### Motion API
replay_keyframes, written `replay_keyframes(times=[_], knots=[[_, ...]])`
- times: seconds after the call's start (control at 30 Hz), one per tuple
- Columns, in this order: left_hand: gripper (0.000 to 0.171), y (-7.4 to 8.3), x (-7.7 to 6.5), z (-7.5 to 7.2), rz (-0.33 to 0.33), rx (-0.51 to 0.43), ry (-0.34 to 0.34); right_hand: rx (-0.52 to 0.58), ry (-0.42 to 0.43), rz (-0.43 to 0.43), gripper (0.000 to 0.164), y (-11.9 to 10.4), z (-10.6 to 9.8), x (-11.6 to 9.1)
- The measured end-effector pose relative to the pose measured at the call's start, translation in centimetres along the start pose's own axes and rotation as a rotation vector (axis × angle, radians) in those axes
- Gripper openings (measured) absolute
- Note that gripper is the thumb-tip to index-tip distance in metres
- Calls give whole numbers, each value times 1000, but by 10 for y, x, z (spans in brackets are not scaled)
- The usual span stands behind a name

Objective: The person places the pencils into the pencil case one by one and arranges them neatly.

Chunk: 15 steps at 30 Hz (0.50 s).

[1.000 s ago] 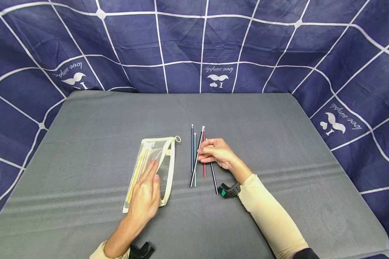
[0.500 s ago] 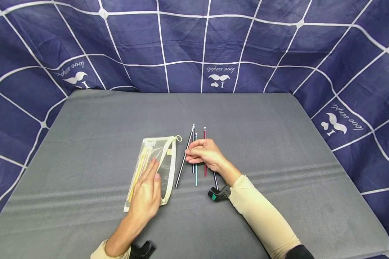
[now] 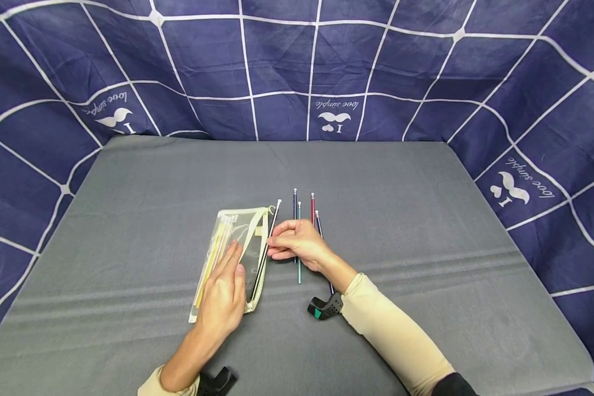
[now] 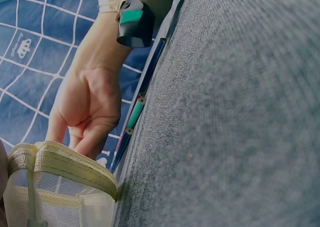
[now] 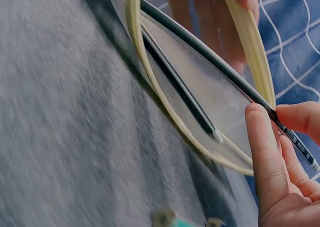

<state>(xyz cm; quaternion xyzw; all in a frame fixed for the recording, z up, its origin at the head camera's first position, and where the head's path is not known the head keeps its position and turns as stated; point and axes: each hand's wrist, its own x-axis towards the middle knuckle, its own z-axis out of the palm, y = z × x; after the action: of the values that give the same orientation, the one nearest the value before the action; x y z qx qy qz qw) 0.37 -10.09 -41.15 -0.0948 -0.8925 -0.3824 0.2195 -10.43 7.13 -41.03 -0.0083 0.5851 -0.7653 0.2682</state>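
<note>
A clear zip pencil pouch (image 3: 220, 214) with cream edging lies on the table, its mouth gaping toward the right. Several yellow and white pencils (image 3: 211, 257) are inside it. My left hand (image 3: 223, 297) rests on the pouch, fingers extended and thumb beside the zip edge. My right hand (image 3: 297, 242) pinches a black pencil (image 5: 210, 54) near its upper end, between thumb and fingertips. The pencil slants, its lower length within the pouch mouth. The right wrist view shows another dark pencil shape (image 5: 180, 87) behind the plastic, below the held one.
Right of the pouch lie a dark blue pencil (image 3: 295, 197), a green pencil (image 3: 299, 273), a red pencil (image 3: 313, 204) and another dark blue pencil (image 3: 319, 223), partly under the right hand and wrist. A navy checked cloth (image 3: 277, 60) surrounds the grey table (image 3: 401, 192).
My right hand has carried the black pencil left, from over the loose pencils to the pouch mouth, where its lower part is now inside. My left hand has stayed on the pouch.
</note>
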Motion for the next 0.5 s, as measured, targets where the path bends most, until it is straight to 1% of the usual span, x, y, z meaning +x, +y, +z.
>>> replay_keyframes(times=[0.17, 0.4, 0.5], knots=[[36, 0, 0, -1, -5, -3, -5, 7, -19, 15, 16, 3, 9, -2], [36, 0, 0, -2, -9, 1, -16, 48, -33, 55, 18, 9, 16, -3], [36, 0, 0, -2, -8, 1, -15, 52, -29, 67, 14, 10, 18, -3]])
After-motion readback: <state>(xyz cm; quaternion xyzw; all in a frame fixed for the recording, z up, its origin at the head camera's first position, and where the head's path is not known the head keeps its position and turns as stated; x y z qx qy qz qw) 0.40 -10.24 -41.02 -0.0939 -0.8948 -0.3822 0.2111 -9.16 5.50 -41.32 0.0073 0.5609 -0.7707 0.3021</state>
